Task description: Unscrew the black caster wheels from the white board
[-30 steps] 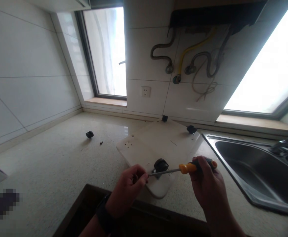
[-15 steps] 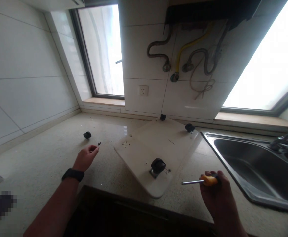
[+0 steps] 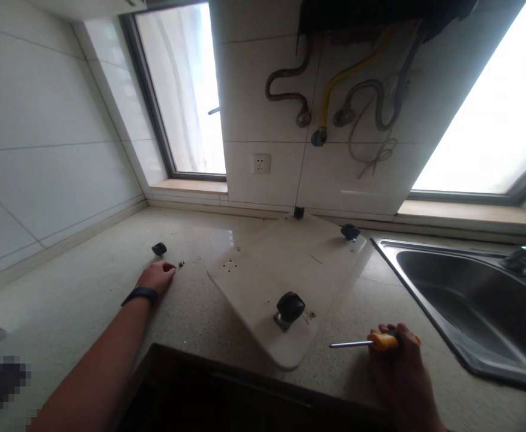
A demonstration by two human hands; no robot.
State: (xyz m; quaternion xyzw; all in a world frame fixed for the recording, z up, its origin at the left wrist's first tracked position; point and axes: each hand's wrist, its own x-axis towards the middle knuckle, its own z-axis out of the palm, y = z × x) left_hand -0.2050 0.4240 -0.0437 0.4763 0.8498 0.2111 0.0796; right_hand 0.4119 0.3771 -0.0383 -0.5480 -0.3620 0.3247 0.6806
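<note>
My left hand (image 3: 155, 276), with a dark band on its wrist, rests low over the counter with its fingertips pinched together. Whatever may be between them is too small to make out. Just right of these fingertips lies a little cluster of small dark screws (image 3: 181, 264), and a loose black caster (image 3: 159, 248) sits behind the hand. My right hand (image 3: 396, 354) is closed round the yellow and black handle of a screwdriver (image 3: 382, 342), its shaft pointing left. Between the hands lies a white board (image 3: 263, 270) bearing a near caster (image 3: 290, 307); its left corner shows bare screw holes.
Two more casters, a right one (image 3: 350, 232) and a far one (image 3: 298, 212), stand on the board. A steel sink (image 3: 443, 318) is set into the counter at right. Pipes (image 3: 326, 99) and a socket (image 3: 260, 163) are on the tiled wall behind.
My left hand has drawn slightly left, away from the screws, which stay on the counter. My right hand has lowered a little with the screwdriver. The view has shifted slightly.
</note>
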